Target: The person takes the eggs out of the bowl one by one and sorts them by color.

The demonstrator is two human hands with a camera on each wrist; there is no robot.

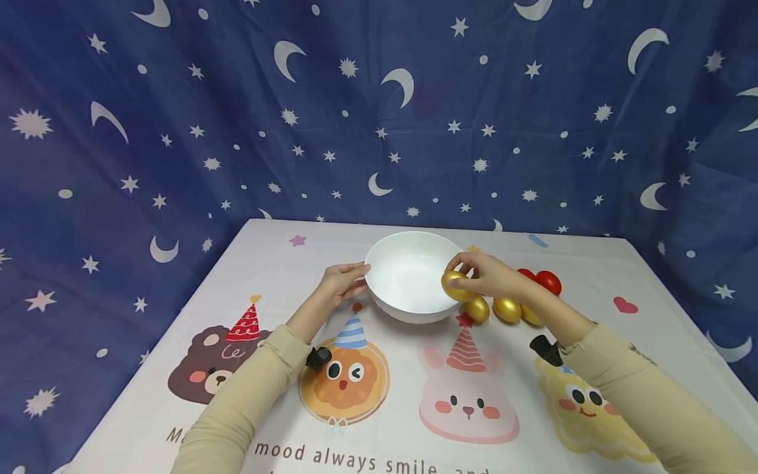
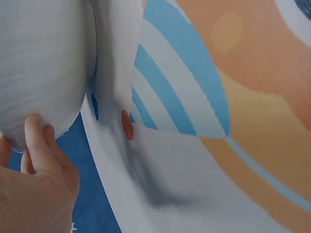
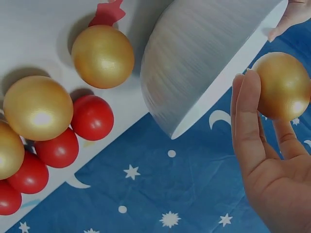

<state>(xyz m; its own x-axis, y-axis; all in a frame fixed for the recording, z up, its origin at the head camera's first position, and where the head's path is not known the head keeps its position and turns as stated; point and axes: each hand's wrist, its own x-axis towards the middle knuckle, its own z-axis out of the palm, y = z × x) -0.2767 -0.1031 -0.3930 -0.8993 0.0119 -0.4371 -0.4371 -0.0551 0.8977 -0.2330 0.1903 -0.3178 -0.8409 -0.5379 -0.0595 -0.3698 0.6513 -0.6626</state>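
Observation:
A white bowl (image 1: pixel 408 280) stands on the printed tablecloth. My left hand (image 1: pixel 343 282) grips its left rim, thumb on the edge and fingers under the outer wall; the left wrist view shows the fingertips (image 2: pixel 34 127) against the bowl's side. Over the bowl's right rim, my right hand (image 1: pixel 490 276) pinches a golden egg (image 1: pixel 453 286) between thumb and fingers. That golden egg (image 3: pixel 284 86) is up beside the bowl's edge in the right wrist view. Close by on the cloth lies another golden egg (image 3: pixel 103 57), right next to the bowl.
More golden eggs (image 1: pixel 506 309) lie right of the bowl, partly under my right forearm. Behind them sit several red eggs (image 1: pixel 548 282), partly hidden by the arm. The white tablecloth (image 1: pixel 320 263) carries cartoon prints. A blue star-and-moon curtain (image 1: pixel 379 118) hangs behind the table's far edge.

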